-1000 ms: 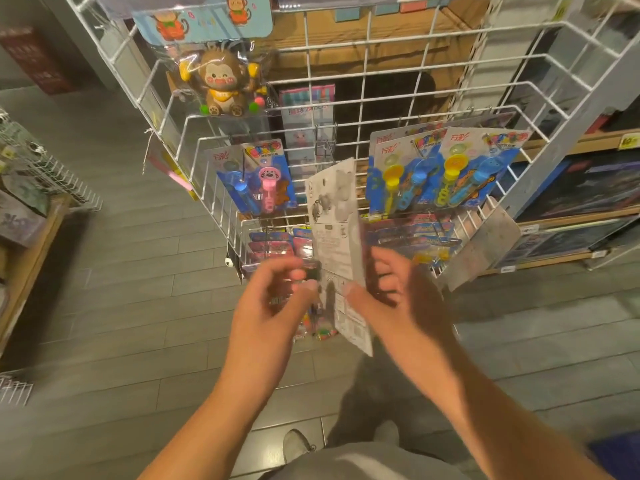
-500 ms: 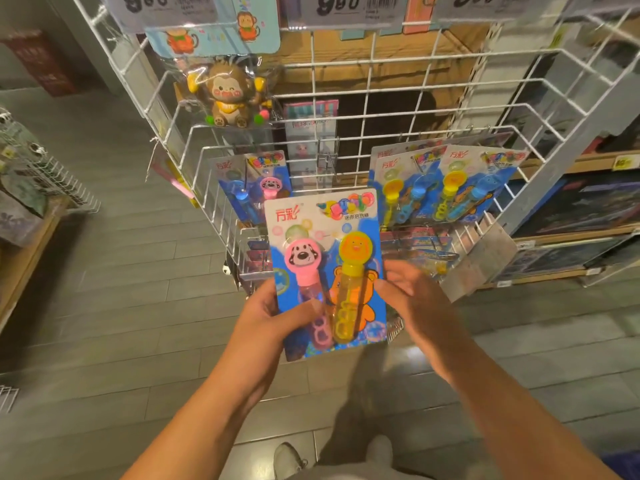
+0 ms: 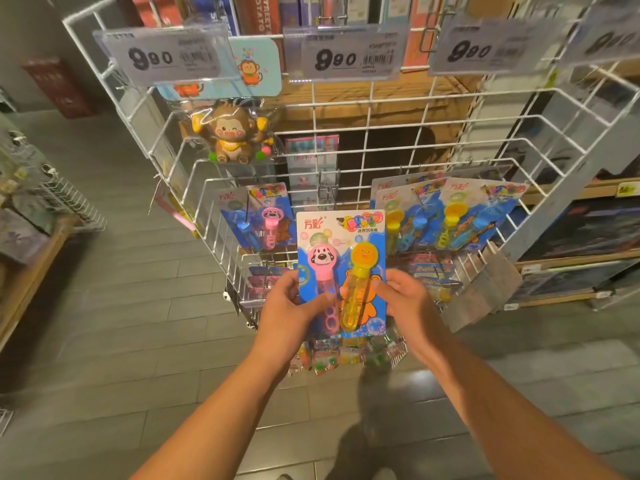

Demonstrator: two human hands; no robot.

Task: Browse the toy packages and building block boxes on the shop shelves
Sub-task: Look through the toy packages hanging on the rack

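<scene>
A blue bubble wand package [image 3: 341,237], with a pink dog-headed wand and a yellow wand, stands upright in front of the white wire rack [image 3: 363,154], its printed front facing me. My left hand [image 3: 289,306] grips its lower left edge, thumb across the front. At the lower right edge my right hand [image 3: 405,299] pinches it. More bubble wand packages [image 3: 450,213] hang on the rack at the right, one [image 3: 256,216] at the left. A packaged monkey toy [image 3: 230,133] hangs at the upper left.
Price tags [image 3: 346,53] reading 990 line the rack's top. Boxes [image 3: 263,12] stand behind it. Small colourful packets [image 3: 346,355] hang below the held package. Wooden shelves with boxes [image 3: 581,237] run along the right, a wire basket [image 3: 65,202] on the left. Grey tiled floor lies underneath.
The package has been turned from its white back to its printed front, and both hands now hold it steady by the lower edges. The view has tilted up, showing the price tags.
</scene>
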